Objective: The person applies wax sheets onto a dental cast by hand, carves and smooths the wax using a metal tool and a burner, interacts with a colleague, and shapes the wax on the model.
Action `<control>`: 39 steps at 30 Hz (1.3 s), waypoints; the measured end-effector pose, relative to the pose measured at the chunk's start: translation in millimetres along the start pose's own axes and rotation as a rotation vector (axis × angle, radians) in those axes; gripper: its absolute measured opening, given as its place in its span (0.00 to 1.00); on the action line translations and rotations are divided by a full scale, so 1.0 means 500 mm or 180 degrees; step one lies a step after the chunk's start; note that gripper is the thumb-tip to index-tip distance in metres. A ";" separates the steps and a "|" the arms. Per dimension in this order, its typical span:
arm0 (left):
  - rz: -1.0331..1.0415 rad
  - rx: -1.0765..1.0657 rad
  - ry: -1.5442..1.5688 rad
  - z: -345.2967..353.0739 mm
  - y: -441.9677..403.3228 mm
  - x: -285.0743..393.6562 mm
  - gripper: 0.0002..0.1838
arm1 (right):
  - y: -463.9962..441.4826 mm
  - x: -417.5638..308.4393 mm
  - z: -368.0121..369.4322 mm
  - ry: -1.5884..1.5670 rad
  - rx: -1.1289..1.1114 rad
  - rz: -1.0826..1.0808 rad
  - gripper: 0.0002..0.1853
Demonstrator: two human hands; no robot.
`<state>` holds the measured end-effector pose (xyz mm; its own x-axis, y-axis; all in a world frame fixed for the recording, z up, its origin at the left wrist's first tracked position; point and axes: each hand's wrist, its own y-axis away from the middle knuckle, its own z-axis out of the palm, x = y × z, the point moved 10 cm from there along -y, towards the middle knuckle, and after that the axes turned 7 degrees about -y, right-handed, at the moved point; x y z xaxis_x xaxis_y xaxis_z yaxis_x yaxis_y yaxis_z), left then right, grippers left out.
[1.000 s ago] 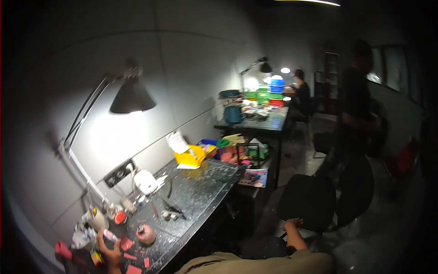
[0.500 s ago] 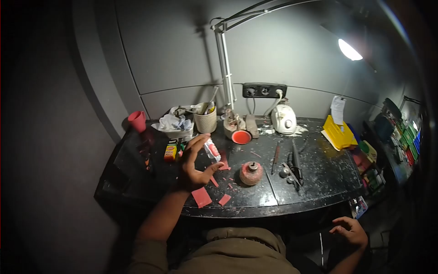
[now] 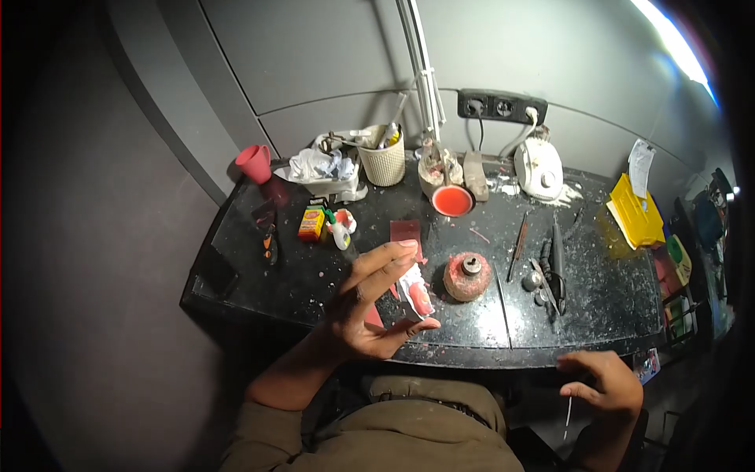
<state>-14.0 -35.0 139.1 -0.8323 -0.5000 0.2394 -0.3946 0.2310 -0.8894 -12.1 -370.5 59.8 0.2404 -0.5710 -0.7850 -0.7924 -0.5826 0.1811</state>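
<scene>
My left hand is raised over the front of the black bench, gripping a small white dental cast with pink wax between its fingertips and thumb. Just right of the cast stands a pink-stained spirit burner with a metal top. A dark pink wax sheet lies beyond my fingers, and another pink piece is partly hidden under the hand. My right hand hovers off the bench's front edge at lower right, fingers loosely curled, thumb apart, nothing visible in it.
A matchbox and a green-capped bottle lie at left, a pink mug behind. A woven cup, a dish of red wax and a white machine line the back. A thin tool and a black handpiece lie at right.
The view has tilted down and shifted. My left hand has moved right with the cast, closer to the burner, and the cast's wax side shows more. My right hand has risen slightly towards the bench edge.
</scene>
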 end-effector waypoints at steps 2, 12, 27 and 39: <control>-0.0277 -0.0078 0.0153 0.001 0.007 -0.010 0.46 | -0.027 -0.019 -0.003 0.0264 0.0128 -0.0283 0.30; -0.3669 0.0810 0.5068 0.074 0.195 -0.175 0.46 | -0.162 -0.045 0.018 0.0822 0.1296 -0.0681 0.16; -0.2758 0.0377 0.2644 0.030 0.164 -0.125 0.19 | -0.141 0.037 -0.045 0.1955 0.2468 0.0472 0.04; -0.0925 -0.0147 0.0595 -0.026 0.050 0.039 0.23 | -0.140 0.039 -0.061 0.1927 0.2643 0.0173 0.04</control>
<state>-45.2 -28.4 126.7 -0.7377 -0.3900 0.5511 -0.6393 0.1408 -0.7560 65.2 -358.7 49.8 0.2528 -0.9145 -0.3160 -0.8931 -0.0949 -0.4398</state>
